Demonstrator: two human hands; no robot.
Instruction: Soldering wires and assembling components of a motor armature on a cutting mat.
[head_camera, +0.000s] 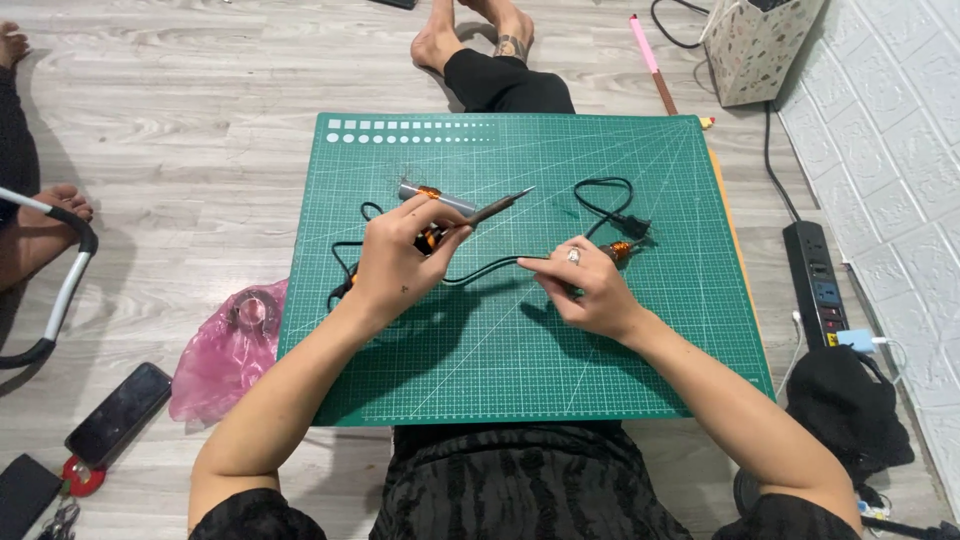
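The left hand (400, 255) is closed around a grey-and-orange soldering iron (462, 206), tip pointing right, above the green gridded cutting mat (500, 350). Its black cord (480, 270) runs rightward to the right hand (590, 285), whose fingers pinch a small orange-wound part (620, 250).

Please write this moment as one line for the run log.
left hand: holds soldering iron | right hand: pinches small orange part | surface: green cutting mat

Pink plastic bag (222, 362) and dark-screened phone (118, 414) — floor, left.
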